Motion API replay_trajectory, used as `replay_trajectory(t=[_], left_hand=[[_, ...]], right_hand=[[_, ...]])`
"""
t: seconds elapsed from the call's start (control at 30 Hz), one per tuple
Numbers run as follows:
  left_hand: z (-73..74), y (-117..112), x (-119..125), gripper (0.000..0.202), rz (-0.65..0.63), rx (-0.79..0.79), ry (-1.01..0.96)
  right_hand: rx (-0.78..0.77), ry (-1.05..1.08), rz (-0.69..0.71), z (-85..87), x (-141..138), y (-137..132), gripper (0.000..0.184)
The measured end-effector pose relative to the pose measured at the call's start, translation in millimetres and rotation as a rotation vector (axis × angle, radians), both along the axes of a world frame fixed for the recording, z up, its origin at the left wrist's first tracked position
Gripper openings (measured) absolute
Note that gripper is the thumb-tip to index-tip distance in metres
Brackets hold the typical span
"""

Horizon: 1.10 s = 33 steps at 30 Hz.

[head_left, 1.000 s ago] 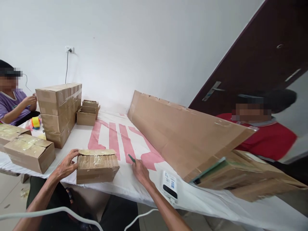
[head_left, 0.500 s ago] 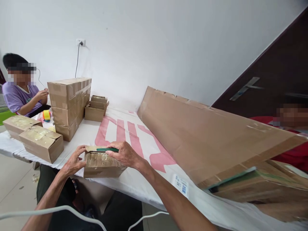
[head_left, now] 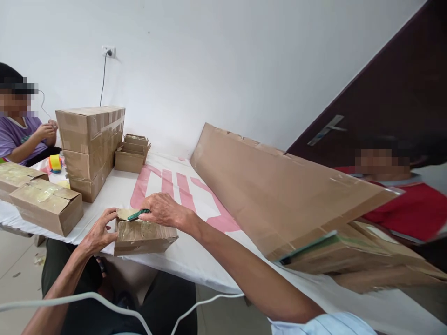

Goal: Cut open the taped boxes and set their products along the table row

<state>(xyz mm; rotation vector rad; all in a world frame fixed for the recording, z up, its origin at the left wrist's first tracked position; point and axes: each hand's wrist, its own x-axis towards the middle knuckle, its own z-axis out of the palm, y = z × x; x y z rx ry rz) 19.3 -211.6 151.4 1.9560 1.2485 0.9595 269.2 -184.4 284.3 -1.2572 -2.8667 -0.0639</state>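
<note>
A small cardboard box (head_left: 145,239) with a worn, taped top sits at the front edge of the cloth-covered table. My left hand (head_left: 99,232) grips its left end, thumb on the near side and fingers at the far upper corner. Curled around a green box cutter (head_left: 138,214), my right hand (head_left: 162,209) is over the far part of the box top. The cutter lies slanted, its lower left tip at the seam of the top; the blade itself is too small to make out.
Two closed boxes (head_left: 49,204) lie at left, beside a tall stack of cartons (head_left: 89,149). Open small boxes (head_left: 131,156) stand behind. A large cardboard panel (head_left: 279,195) leans at right, near a person in red (head_left: 412,204). Another person (head_left: 21,135) sits far left, by a tape roll (head_left: 55,163).
My right hand has moved left and tipped the box cutter from lying flat to slanting down toward the seam. My left hand keeps its hold. The view has turned slightly right.
</note>
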Motion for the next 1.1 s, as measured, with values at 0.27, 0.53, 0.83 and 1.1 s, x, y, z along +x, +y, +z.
replay_trajectory(t=[0.27, 0.53, 0.83, 1.1], left_hand=[[-2.1, 10.2, 3.1, 0.060, -0.029, 0.004, 0.038], [8.5, 13.4, 11.9, 0.053, -0.068, 0.012, 0.105], [-0.2, 22.0, 10.1, 0.052, -0.063, 0.006, 0.081], [8.5, 23.6, 9.5, 0.054, -0.035, -0.025, 0.099]], right_hand=[[0.044, -0.188, -0.040, 8.1, 32.8, -4.3, 0.026], [0.003, -0.184, 0.029, -1.4, 29.1, 11.8, 0.024], [0.010, 0.083, -0.091, -29.4, 112.4, 14.2, 0.012], [-0.007, 0.204, -0.360, -34.5, 214.7, 29.6, 0.018]])
